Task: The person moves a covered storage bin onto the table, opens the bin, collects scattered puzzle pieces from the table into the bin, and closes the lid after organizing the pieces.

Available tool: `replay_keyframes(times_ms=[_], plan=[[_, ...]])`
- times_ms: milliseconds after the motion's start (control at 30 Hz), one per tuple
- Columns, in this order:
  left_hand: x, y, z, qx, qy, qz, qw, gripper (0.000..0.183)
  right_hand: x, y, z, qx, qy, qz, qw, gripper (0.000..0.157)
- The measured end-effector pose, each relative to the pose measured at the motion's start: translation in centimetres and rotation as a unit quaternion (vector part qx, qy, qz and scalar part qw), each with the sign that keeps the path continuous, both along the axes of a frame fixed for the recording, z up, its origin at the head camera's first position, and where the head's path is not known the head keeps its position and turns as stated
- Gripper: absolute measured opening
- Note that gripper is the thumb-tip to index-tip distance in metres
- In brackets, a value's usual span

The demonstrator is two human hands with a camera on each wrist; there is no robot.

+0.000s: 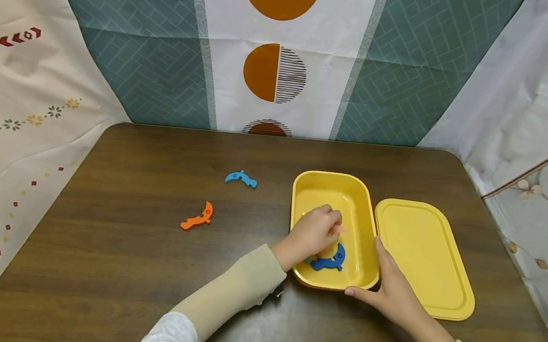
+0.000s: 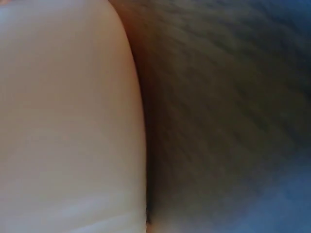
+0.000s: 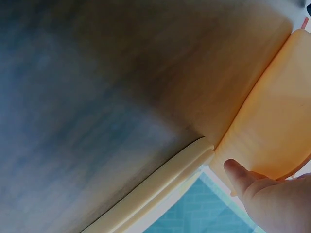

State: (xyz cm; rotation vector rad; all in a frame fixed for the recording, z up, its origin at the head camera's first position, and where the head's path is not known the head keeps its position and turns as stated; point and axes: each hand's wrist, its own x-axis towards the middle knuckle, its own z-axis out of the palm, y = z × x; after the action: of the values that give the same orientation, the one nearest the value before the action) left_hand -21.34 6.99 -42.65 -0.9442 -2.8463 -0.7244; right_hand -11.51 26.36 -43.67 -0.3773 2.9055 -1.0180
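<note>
"Fingers [image 1: 334,218] curled, left hand [image 1: 311,232] in the yellow box [image 1: 342,191]! Gripping something?"
"Can't tell! Dark-blue piece [image 1: 327,263] lies in there, between the hands."
"And the right hand [image 1: 391,287]?"
"Spread wide, touching the box's corner, yellow lid [image 1: 425,256] just beside it! Orange piece [image 1: 197,220] well left of both!"

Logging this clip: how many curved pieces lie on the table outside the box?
2: the orange piece and, farther back, the light blue piece, both left of the box in the head view. The left sleeve may hide others.
</note>
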Motion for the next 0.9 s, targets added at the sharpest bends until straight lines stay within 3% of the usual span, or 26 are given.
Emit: replay_keyframes(times_ms=[367, 900], plan=[[0.13, 0.14, -0.20, -0.029, 0.045, 0.000, 0.9986, 0.014, 0.00, -0.01, 0.09, -0.001, -0.002, -0.001, 1.000, 0.118], [0.34, -0.04, 0.00, -0.017, 0.033, 0.021, 0.9991, 0.031, 0.02, -0.03, 0.14, 0.000, 0.001, 0.002, 1.000, 0.118]])
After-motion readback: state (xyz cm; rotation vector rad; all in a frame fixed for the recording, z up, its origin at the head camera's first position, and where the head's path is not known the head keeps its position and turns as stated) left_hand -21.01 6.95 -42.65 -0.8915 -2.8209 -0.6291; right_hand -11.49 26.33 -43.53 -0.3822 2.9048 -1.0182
